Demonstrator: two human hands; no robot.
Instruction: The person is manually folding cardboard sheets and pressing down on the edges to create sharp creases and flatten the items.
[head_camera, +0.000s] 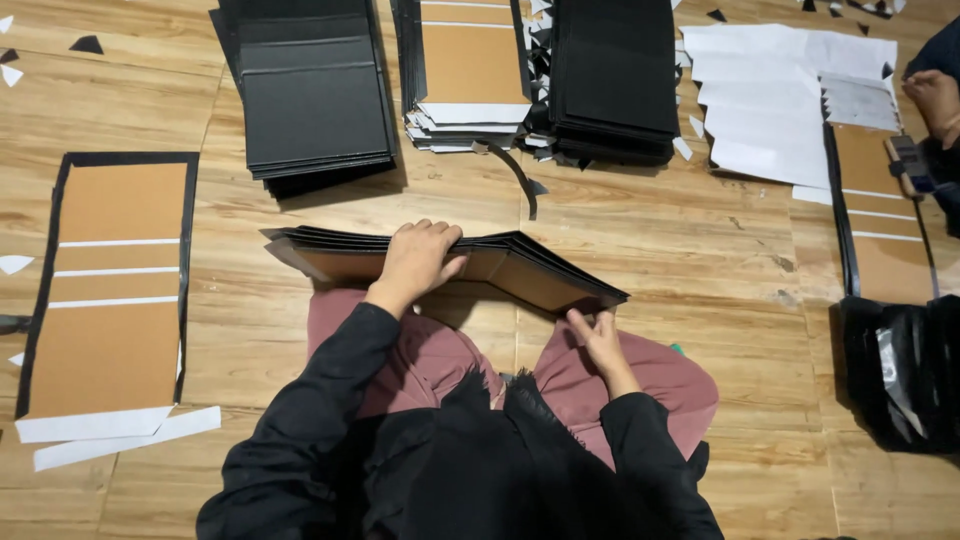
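head view: wooden floor (700, 260), left hand (418, 258) flat and right hand (598, 340) pinching on folded cardboard stack (500, 262)

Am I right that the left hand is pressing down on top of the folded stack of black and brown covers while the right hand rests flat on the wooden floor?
Not quite. In the head view, the right hand pinches the near edge of the folded stack, not the wooden floor. The left hand does press on top.
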